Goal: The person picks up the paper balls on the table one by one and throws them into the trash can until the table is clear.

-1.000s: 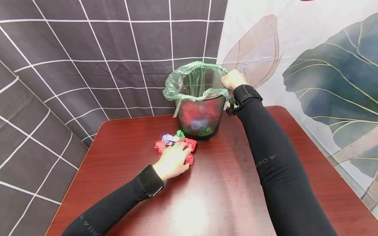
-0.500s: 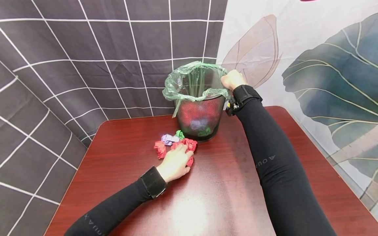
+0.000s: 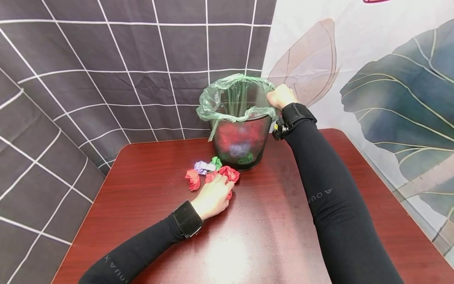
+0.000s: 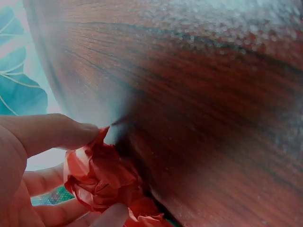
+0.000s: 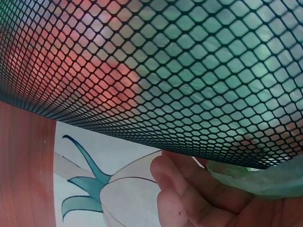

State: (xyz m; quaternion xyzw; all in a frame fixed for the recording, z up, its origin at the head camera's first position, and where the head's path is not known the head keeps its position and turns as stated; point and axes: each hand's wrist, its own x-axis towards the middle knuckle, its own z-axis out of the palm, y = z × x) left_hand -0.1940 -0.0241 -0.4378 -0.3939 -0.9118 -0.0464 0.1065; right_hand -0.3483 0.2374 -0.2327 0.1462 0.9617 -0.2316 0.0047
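Observation:
My left hand (image 3: pixel 211 197) is low over the table with thumb and fingers around a crumpled red paper ball (image 4: pixel 102 182). More crumpled balls lie by its fingertips: a red one (image 3: pixel 229 173), a purple one (image 3: pixel 201 167), a green one (image 3: pixel 216 162) and another red one (image 3: pixel 193 180) to the left. Behind them stands a black mesh wastebasket (image 3: pixel 260 138) with a green plastic liner (image 3: pixel 213 114) folded over its rim. My right hand (image 3: pixel 282 97) grips the basket's right rim, its curled fingers (image 5: pixel 173 189) showing below the mesh in the right wrist view.
Red, purple and green paper shows through the mesh inside the basket. The reddish-brown wooden table (image 3: pixel 149 169) ends at the back against a dark grey tile-patterned cloth (image 3: pixel 134 51). A leaf-printed cloth (image 3: pixel 390 86) hangs at the right.
My left hand has shifted slightly right with the red paper, leaving the left red ball apart and more visible. The right hand and the basket hold their place.

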